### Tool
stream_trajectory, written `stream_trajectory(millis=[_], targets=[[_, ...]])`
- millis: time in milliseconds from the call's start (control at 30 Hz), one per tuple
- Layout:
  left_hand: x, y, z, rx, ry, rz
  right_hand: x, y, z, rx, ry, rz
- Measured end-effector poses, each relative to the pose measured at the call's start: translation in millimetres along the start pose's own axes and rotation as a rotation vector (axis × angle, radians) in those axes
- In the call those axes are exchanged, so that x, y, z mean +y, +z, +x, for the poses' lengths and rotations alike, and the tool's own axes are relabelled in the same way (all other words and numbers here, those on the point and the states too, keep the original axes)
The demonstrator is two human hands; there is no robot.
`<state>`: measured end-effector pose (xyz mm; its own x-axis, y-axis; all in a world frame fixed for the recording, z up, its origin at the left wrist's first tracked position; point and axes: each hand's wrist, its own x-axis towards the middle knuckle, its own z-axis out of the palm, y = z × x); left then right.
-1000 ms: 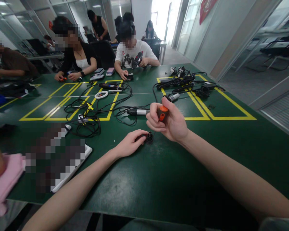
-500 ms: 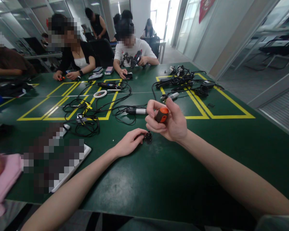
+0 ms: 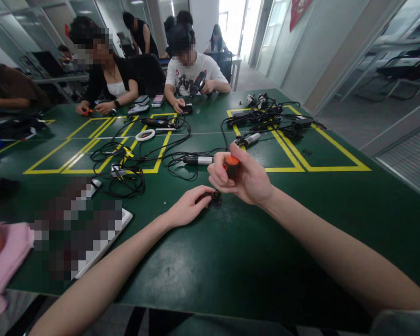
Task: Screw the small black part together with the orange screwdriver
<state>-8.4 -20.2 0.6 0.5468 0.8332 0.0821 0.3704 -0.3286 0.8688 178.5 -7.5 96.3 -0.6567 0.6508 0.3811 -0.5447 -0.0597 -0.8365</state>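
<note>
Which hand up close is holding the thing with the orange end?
The right hand: it grips the orange-ended handle above the table, while the left hand is down by the round black part.

At upper centre we see a co-worker in a white shirt [image 3: 212,70] holding a dark power tool [image 3: 198,85]. Left of centre we find a white ring [image 3: 145,139]; at lower left, pink fabric [image 3: 12,252]; toward upper right, tangled black cables [image 3: 257,116] and a red banner [image 3: 298,11].

A green table [image 3: 210,275] is spread beneath the right hand [image 3: 247,175]. Far beyond it, a bright window [image 3: 236,28] is flanked by a pale wall [image 3: 308,46].
</note>
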Motion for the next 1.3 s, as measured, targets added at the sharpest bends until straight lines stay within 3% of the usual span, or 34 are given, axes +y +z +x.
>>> stream_trajectory(millis=[400, 800, 1300], targets=[[1.2, -0.4, -0.2, -0.022, 0.021, 0.020, -0.7, -1.3, -2.8, -0.015, -0.039, -0.014], [-1.9, -0.2, 1.8, 0.027, -0.014, 0.007, -4.0, -0.2, 0.6, 0.109, -0.027, -0.079], [-3.9, -2.9, -2.8, -0.031, -0.007, -0.067, 2.0, 0.8, -3.4, 0.064, -0.074, -0.096]])
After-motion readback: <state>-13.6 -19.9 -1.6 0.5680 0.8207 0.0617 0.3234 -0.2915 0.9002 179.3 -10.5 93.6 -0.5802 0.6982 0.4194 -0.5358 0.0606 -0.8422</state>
